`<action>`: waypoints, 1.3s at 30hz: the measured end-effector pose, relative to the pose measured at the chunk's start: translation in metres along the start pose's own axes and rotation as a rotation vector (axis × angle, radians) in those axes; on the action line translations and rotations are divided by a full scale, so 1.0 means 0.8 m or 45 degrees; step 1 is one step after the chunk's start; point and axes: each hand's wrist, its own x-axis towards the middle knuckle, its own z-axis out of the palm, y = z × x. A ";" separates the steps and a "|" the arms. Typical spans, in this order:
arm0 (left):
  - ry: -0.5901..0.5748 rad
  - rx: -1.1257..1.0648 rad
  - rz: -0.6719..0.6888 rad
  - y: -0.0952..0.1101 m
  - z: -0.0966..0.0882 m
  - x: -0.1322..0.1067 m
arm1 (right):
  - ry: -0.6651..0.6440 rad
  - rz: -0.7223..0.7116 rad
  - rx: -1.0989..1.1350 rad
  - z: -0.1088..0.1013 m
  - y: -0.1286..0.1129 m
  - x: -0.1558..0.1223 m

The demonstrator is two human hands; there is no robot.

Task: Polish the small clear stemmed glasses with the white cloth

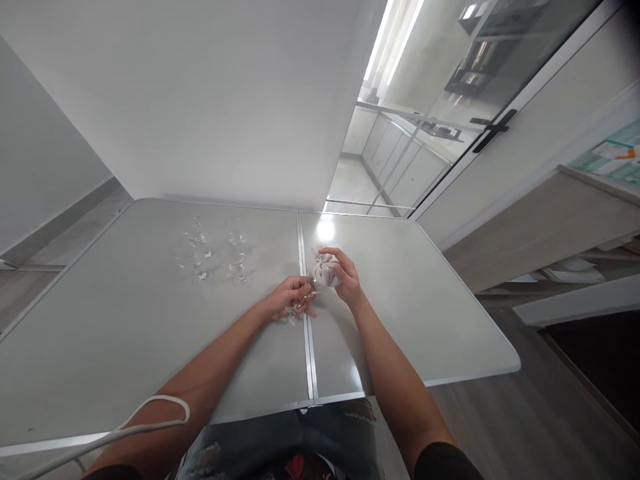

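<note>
Above the table's metal seam, my left hand (290, 297) is closed around the stem of a clear stemmed glass (295, 311). The glass is tilted, its foot toward me and its bowl pointing away to the right. A crumpled white cloth (324, 270) fills or wraps the bowl; which of the two I cannot tell. My right hand (347, 277) curls over the cloth from the right, with fingers at its far side and thumb near the front. Left of my hands, several clear glasses (207, 255) stand grouped on the table, their outlines faint.
The pale table (400, 320) has rounded corners and a metal seam (306, 347) across it. A white wall (215, 107) rises behind it. A white cable (150, 424) loops over my left forearm. At right are a glass door (400, 113) and a wooden shelf (545, 220).
</note>
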 end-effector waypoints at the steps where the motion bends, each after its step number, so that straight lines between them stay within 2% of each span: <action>1: -0.027 -0.026 -0.059 0.001 -0.001 0.000 | 0.013 0.019 0.018 0.001 0.002 0.001; 3: 0.013 0.058 -0.083 -0.002 -0.002 0.000 | 0.013 0.057 0.025 0.004 0.005 0.004; 4: 0.090 0.161 -0.039 -0.005 -0.001 0.001 | 0.013 0.075 0.017 0.005 0.006 0.005; 7: 0.409 0.607 0.211 -0.018 0.006 0.001 | 0.049 0.117 -0.031 0.005 0.004 0.010; 9: 0.557 0.881 0.363 -0.027 0.011 0.000 | 0.066 0.107 -0.064 0.004 0.001 0.011; 15: 0.692 1.344 0.669 -0.039 0.007 -0.002 | -0.021 0.022 -0.277 0.008 -0.007 0.008; 18: 0.768 1.450 0.709 -0.038 0.007 -0.003 | -0.003 0.035 -0.309 0.012 -0.012 0.009; 20: 0.792 1.371 0.680 -0.036 0.011 -0.003 | 0.011 0.061 -0.211 0.013 -0.017 0.009; 22: 0.727 1.106 0.581 -0.032 0.016 -0.002 | 0.027 0.104 -0.046 0.012 -0.019 0.008; 27: 0.135 0.217 0.158 -0.014 0.016 0.002 | 0.094 0.159 0.281 0.005 -0.014 0.002; 30: -0.049 -0.065 -0.047 -0.003 0.005 -0.001 | 0.127 0.123 0.271 0.001 -0.008 0.000; 32: -0.036 -0.134 -0.107 0.000 -0.002 -0.003 | 0.023 0.072 0.085 -0.003 -0.004 0.000; 35: 0.127 -0.033 0.005 0.000 -0.007 -0.004 | -0.197 -0.032 -0.325 -0.006 0.002 0.002; 37: 0.208 0.125 0.120 -0.003 -0.004 -0.003 | -0.220 -0.063 -0.451 -0.007 0.005 0.004; 39: 0.239 0.277 0.197 -0.007 0.001 -0.002 | -0.192 -0.041 -0.426 -0.006 0.005 0.004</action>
